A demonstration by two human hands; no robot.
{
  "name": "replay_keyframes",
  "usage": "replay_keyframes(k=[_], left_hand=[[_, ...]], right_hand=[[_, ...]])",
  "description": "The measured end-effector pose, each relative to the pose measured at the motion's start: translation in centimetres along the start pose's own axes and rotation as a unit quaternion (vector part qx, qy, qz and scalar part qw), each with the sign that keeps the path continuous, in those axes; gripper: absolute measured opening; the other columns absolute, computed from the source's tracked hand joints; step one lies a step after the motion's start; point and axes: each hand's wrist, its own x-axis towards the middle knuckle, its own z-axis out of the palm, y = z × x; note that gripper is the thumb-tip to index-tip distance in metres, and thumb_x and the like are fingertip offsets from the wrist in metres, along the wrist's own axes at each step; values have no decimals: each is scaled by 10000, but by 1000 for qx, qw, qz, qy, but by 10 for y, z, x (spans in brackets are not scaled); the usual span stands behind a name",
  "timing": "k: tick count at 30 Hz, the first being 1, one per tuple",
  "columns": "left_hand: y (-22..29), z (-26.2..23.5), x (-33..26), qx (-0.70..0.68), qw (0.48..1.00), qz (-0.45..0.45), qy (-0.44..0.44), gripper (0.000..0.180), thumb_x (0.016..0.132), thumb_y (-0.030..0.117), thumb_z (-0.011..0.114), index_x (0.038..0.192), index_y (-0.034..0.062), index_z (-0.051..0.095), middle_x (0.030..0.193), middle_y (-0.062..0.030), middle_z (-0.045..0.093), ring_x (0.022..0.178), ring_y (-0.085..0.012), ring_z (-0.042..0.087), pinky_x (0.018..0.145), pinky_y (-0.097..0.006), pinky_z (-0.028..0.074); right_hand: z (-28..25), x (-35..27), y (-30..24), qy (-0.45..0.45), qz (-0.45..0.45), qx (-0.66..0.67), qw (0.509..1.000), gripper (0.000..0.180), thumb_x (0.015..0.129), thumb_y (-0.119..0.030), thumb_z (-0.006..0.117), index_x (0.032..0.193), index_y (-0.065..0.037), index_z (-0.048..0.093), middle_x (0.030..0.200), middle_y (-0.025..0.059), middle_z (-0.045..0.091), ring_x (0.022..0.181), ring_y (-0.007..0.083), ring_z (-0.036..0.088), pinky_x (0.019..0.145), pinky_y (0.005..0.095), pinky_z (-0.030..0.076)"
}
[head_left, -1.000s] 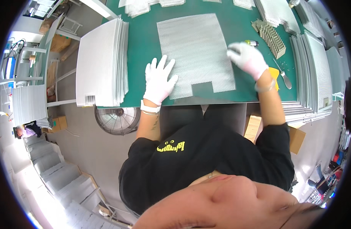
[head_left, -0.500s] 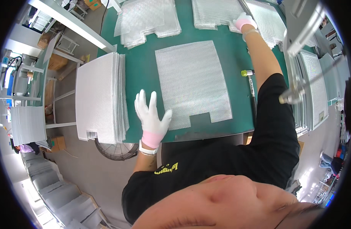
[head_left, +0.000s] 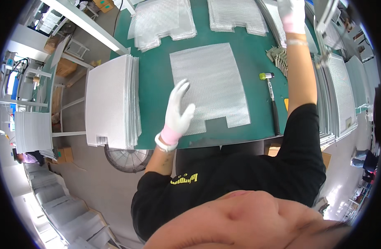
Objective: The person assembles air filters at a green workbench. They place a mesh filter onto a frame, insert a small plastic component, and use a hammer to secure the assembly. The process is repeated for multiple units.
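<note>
A silvery mesh sheet (head_left: pixel 213 83) with a notch in its near edge lies flat on the green tabletop (head_left: pixel 155 83). My left hand (head_left: pixel 177 112), in a white glove with a pink cuff, is over the sheet's left edge. Its fingers are stretched out, thumb apart, and it holds nothing. At the far right, my gloved right hand (head_left: pixel 293 16) reaches to the picture's top edge, beside long grey metal strips (head_left: pixel 270 18). Its fingertips are cut off, so any grip is hidden. Several jagged pale metal ends (head_left: pixel 278 58) show left of that forearm.
A mallet (head_left: pixel 272 99) with a lime-green head lies right of the sheet. Mesh stacks stand at the left (head_left: pixel 111 99), far left (head_left: pixel 163 20) and far middle (head_left: pixel 236 16). More panels (head_left: pixel 342 91) lean at the right. A floor fan (head_left: pixel 128 159) stands below the table's left edge.
My left hand has moved forward and right, onto the sheet's edge. The right hand has moved farther right and forward. Mesh at the far right has shifted, and jagged metal ends now show there.
</note>
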Motion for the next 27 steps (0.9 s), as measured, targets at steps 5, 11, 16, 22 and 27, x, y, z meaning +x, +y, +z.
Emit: replay_keyframes(k=[5,11,16,22,27], left_hand=[[12,1,17,-583,810,-65,5,829,975,510,619,1516,-41,317,1455,-259,496,1361,-398,492,1157,-529,389],[33,-6,-23,-63,977,-120,164,689,978,219,687,1519,-42,349,1076,-142,704,834,-186,688,773,-323,569],[32,-1,-28,334,927,-118,121,799,864,274,794,1493,-35,411,795,-64,676,623,-164,619,617,-292,520],[3,8,-28,372,908,-180,66,834,867,398,760,1493,-21,400,852,-98,682,733,-273,672,678,-379,537],[-8,13,-29,389,904,-168,57,823,887,399,737,1505,-15,386,906,-129,686,786,-303,680,715,-395,543]], right_hand=[[38,-145,-61,-94,-43,-564,819,422,973,-26,575,1387,-7,491,1171,130,591,1013,227,613,882,333,527],[44,-321,-124,-85,270,-361,888,837,846,75,671,1580,-7,277,1028,82,659,875,132,653,801,293,556],[52,-332,-124,-139,317,-519,782,715,863,2,646,1535,-28,404,1022,77,635,750,98,588,735,247,513],[44,-327,-104,-219,188,-626,724,488,880,-136,709,1343,-45,583,897,96,540,651,183,545,674,314,499],[33,-334,-93,-222,178,-647,708,502,868,-173,724,1339,-61,590,907,91,547,671,195,553,685,329,507]])
